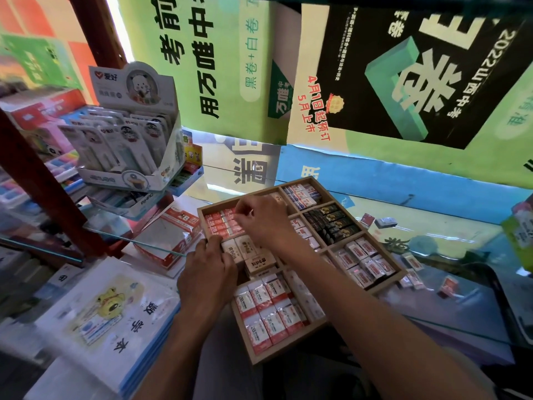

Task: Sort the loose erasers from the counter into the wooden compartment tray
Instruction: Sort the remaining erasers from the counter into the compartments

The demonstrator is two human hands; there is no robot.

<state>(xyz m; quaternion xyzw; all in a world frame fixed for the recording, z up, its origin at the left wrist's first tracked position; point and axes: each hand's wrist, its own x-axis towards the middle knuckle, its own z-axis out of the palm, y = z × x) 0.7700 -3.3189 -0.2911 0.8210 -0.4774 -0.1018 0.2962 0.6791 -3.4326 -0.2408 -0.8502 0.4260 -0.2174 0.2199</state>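
The wooden compartment tray [383,287] sits on the glass counter, its sections packed with wrapped erasers. My right hand [261,219] hovers over the far-left compartment of red-and-white erasers [217,225], fingers curled and pinching at one there. My left hand [209,272] rests on the tray's left edge, fingers curled against a cream eraser [232,249]. Black erasers [331,223] fill a middle-right compartment. Loose erasers lie on the counter right of the tray: a red one [367,219], a blue-white one [385,222], another red one [447,287], and several white ones [411,280].
A display box of carded pens [129,145] stands at back left on a glass shelf. An open red-and-white carton [170,241] lies left of the tray. Blue-edged notebooks [101,313] are stacked at front left. Posters hang behind. A green packet [519,238] is at far right.
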